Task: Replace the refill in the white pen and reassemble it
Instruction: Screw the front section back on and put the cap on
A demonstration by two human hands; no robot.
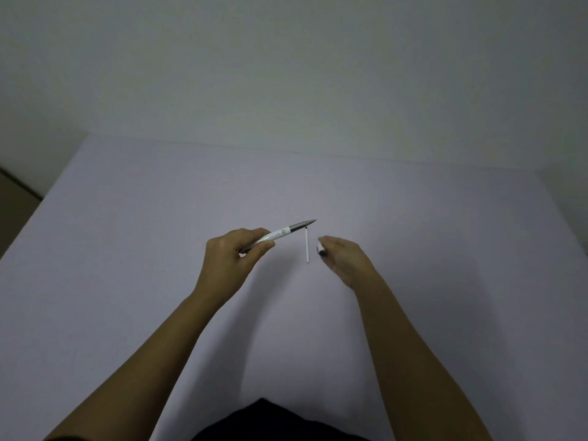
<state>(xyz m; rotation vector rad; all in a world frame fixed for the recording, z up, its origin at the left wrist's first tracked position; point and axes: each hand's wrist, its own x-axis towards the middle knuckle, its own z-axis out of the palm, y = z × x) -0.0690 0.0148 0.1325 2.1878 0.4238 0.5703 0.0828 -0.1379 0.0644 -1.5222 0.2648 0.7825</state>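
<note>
My left hand (234, 253) is closed around the white pen (280, 233), pinching its barrel so the grey pointed tip aims right and slightly up, above the pale desk (127, 249). Just beside that tip a thin white refill (307, 245) lies on the desk, running near to far. My right hand (342, 254), just right of the refill, is curled around a small white-and-dark piece (320, 249) I can't identify.

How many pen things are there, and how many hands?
Pen bodies: 1, the white pen in the left hand
Loose refills: 1, the thin white refill on the table
Caps: 1, the small piece in the right hand
Hands: 2
Total: 5
</note>
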